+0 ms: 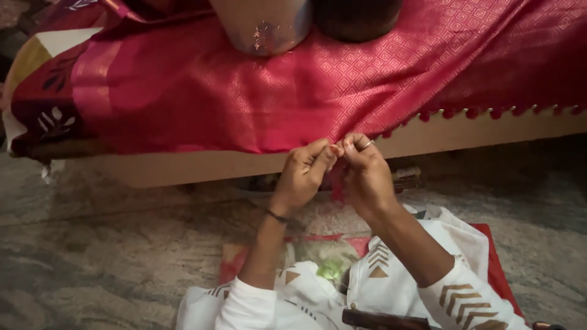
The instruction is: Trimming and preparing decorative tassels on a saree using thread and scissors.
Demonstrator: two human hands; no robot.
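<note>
Both hands pinched shut on red threads at the hem: left hand [304, 171], right hand [362, 166], ringed. Pink brocade sari [257, 85] draped over a wooden platform edge [183, 166]. Tassels [489, 112] finished rightward of the grip; hem leftward bare, apparently undone. Metal pot [263, 24] resting on cloth
</note>
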